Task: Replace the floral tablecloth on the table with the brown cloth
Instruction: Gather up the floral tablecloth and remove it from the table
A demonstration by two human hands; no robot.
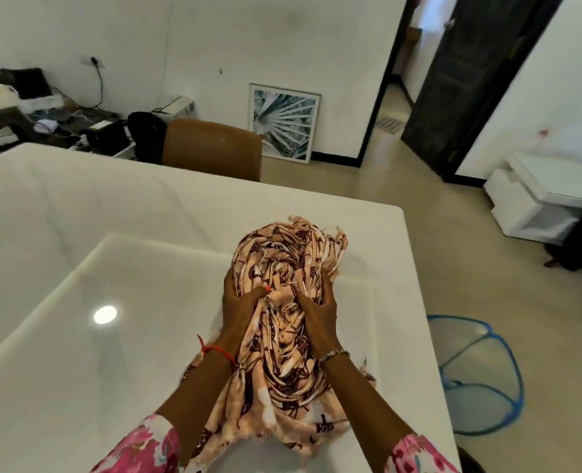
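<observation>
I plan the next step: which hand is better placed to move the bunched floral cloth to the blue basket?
Probably the right hand: it grips the cloth on the side nearer the basket. The left hand grips the far side.

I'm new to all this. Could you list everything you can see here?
floral tablecloth: one, peach and maroon, bunched on the table's near right part
table: one, glossy white, foreground
chair: one, brown, at the table's far side
framed picture: one, blue-green leaf print, leaning on the far wall
mesh hamper: one, blue-rimmed, floor right of the table
door: one, dark, open, upper right
left hand: one, grip on the bunch's left side
right hand: one, grip on the bunch's right side
</observation>
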